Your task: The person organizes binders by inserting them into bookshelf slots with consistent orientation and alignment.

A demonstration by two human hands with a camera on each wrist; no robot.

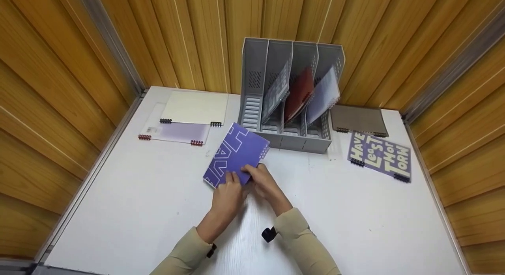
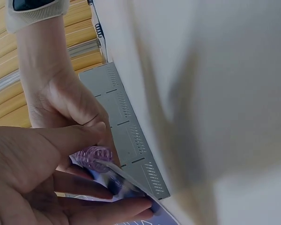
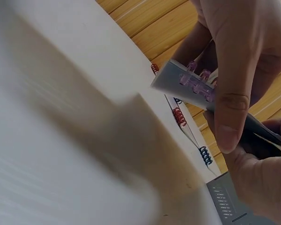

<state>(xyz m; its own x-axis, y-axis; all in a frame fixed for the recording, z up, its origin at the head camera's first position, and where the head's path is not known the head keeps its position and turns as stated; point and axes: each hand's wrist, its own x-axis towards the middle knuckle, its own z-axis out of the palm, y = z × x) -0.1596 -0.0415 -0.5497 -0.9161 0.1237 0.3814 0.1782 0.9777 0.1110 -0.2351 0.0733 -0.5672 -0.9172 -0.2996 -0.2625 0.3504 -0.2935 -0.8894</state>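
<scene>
Cream spiral notebook [image 1: 195, 107], black-coiled, lay far left on the white tabletop [image 1: 130, 212], partly covering a red-coiled translucent notebook [image 1: 173, 132]. Our left hand [image 1: 228, 194] pinched the purple spiral notebook [image 1: 240, 152] by its lower part, fingers on the cover; we held it tilted before the left end of the grey file rack [image 1: 300, 143] (whether the two touched, we could not tell). Our right hand [image 1: 265, 180] gripped that same notebook beside its pink coils [image 1: 265, 150], thumb on the cover. With both grips near one end, we judged that the far corner could sag or strike the rack, and a loosened pinch could let the covers fan apart. Within the rack, a grey lettered notebook [image 1: 277, 91], a red notebook [image 1: 300, 94] and a pale notebook [image 1: 324, 94] leaned in separate compartments; at a careless angle, our coils could snag theirs. Farther right lay a brown translucent notebook [image 1: 360, 120], then a slogan-covered notebook [image 1: 378, 156], both black-coiled.
</scene>
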